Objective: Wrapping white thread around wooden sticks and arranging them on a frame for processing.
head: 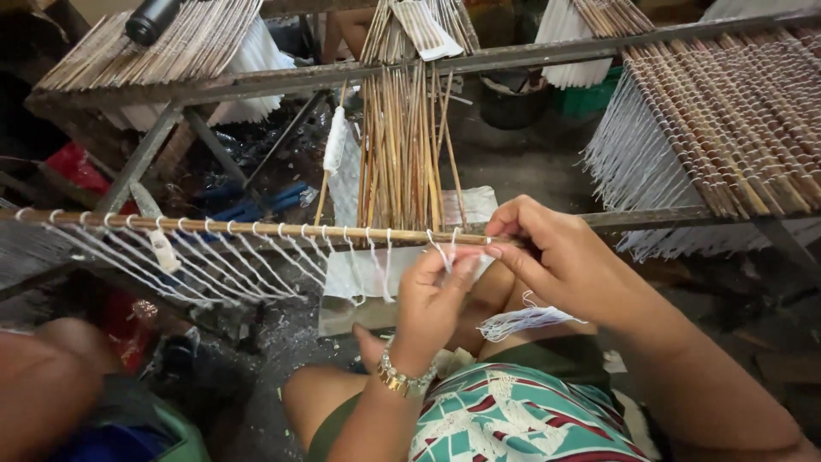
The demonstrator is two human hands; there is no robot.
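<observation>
While the thin bamboo stick (pixel 256 228) lay level across the scene, its right end sat pinched in the right hand (pixel 556 257), whose fingers were closed on it, thumb under and forefinger over. The left hand (pixel 432 299) was just below that end, its fingertips closed on a white string (pixel 440 253) that ran up to the stick. Both hands met at the stick's right end; the rest of the stick reached away to the left of them, carrying a row of white string loops (pixel 214 252) spaced along it.

The stick looked light and stiff but slender, likely to bow or snap if loaded at mid-length, so a hold near the end being worked seemed the safest. The string seemed soft, limp and fine, best taken in a fingertip pinch close to the stick, where it could not slip or tangle. A loose bundle of white strings (pixel 522 321) lay on the person's lap, below the stick's right end. Beyond the stick, a sheaf of bare bamboo sticks (pixel 402 145) leaned upright against a metal rail (pixel 342 77), and to the stick's right a strung mat of sticks (pixel 735 111) rested on the frame.
</observation>
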